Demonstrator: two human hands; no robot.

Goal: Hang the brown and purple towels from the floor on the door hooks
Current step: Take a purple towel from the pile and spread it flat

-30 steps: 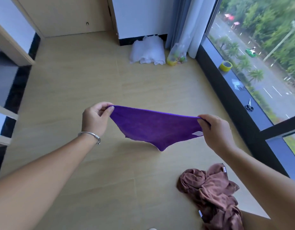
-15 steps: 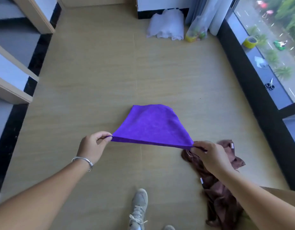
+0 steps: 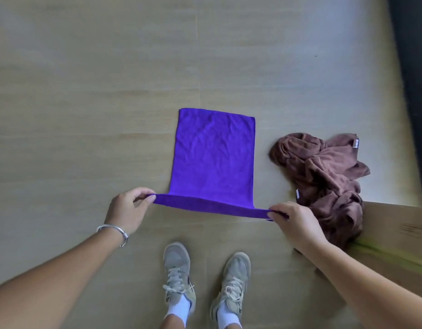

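Pinching the near corners of the purple towel (image 3: pixel 213 160), the left hand (image 3: pixel 128 211) and right hand (image 3: pixel 296 224) hold its edge taut above the wooden floor (image 3: pixel 86 91) while the rest hangs or lies flat, with the brown towel (image 3: pixel 323 179) crumpled just beside it on the right, near a cardboard box (image 3: pixel 399 236).

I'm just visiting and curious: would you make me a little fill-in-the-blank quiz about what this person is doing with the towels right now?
1. Both hands, the left hand and the right hand, pinch the near corners of the ______ towel.
2. The brown towel lies ______ on the floor, untouched.
3. A silver bracelet sits on the ______ wrist.
4. Below the hands, the person's two ______ are visible.

Missing words: purple; crumpled; left; shoes
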